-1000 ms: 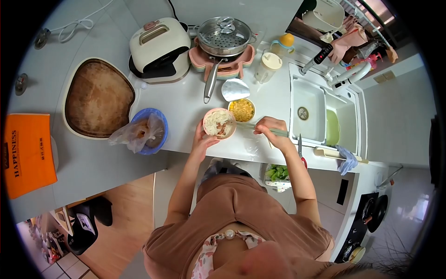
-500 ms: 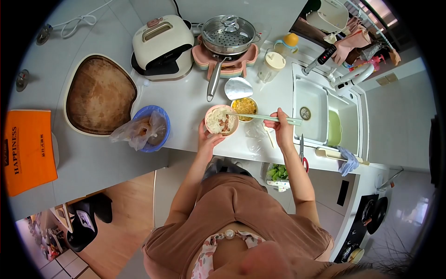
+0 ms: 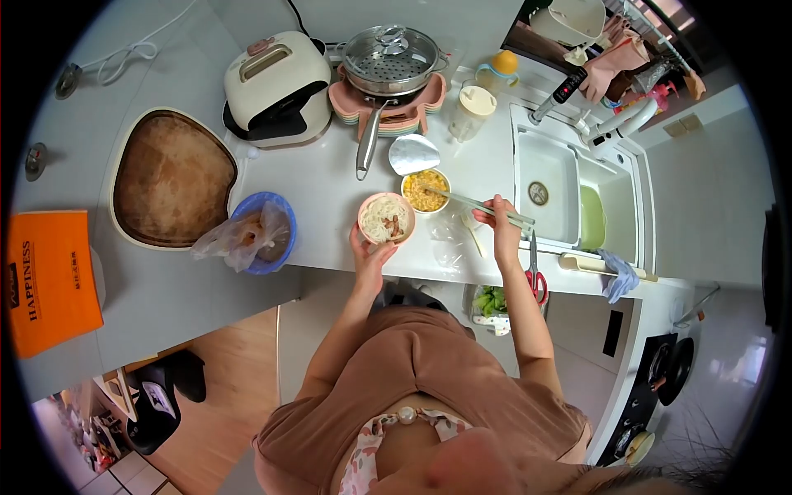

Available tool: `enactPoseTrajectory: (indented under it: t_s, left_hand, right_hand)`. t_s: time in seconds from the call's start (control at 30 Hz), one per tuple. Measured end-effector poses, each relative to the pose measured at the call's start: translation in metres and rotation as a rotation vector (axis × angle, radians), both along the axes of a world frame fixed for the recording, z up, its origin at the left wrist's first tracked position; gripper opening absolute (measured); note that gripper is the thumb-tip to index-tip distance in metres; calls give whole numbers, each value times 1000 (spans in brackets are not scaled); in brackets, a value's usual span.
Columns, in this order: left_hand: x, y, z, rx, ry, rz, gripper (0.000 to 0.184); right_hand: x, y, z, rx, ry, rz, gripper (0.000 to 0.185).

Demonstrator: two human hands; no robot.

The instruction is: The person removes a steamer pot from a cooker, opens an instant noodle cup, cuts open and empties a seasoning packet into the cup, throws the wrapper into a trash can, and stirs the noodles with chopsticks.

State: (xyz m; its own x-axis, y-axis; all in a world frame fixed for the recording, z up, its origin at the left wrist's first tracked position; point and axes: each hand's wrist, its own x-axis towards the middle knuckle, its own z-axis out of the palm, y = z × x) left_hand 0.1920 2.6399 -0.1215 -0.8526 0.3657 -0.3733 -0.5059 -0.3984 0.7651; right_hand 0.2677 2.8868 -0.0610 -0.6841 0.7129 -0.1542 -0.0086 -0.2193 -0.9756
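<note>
My left hand (image 3: 371, 257) is closed around the side of a pink bowl (image 3: 361, 213) at the counter's front. White noodles (image 3: 378, 216) lie in the bowl, with brown pieces on top. In my right hand (image 3: 502, 224) is a pair of pale green chopsticks (image 3: 474, 205), held near their thick ends. Their tips reach into the yellow, corn-like food (image 3: 421, 188) in a small round tub just behind the bowl. The tub's silvery lid (image 3: 414, 154) is peeled back. Clear plastic wrap (image 3: 448, 246) and a small pale utensil (image 3: 475, 238) lie between my hands.
Red-handled scissors (image 3: 536, 282) overhang the counter edge near my right forearm. A lidded steamer pan (image 3: 389, 59), a cream appliance (image 3: 276, 87) and a lidded cup (image 3: 473, 113) stand behind. A blue basin (image 3: 289, 235) is left, the sink (image 3: 544, 161) right.
The chopstick tips have moved from the noodle bowl across to the yellow food in the tub. My left hand still holds the bowl.
</note>
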Motion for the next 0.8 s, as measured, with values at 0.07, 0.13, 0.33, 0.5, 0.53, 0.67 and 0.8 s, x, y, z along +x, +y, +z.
enactPoseTrajectory:
  t_s: [0.07,0.13,0.33,0.5,0.53,0.67,0.8]
  left_hand:
    - [1,1,4,-5,-2,9,82]
    - [1,2,4,-24,-3,16,83]
    - [1,5,1,-34,15,33,85]
    - [2,9,2,-45,31,73,87]
    - [2,10,2,-47,30,80,87]
    - [3,12,2,-61,41,105,88]
    - [4,13,4,-60,47,109,88]
  right_hand:
    - [0,1,1,96,-28,74,36]
    - [4,2,4,197,-24,102,36]
    - [14,-14,20,163,50,352,38]
    - [13,-23,17,29,-16,371,39]
    - [12,-25,16,10,-25,367,39]
    - [9,-30,8,0,-16,349,39]
    - [10,-27,7,-39,13,304,38]
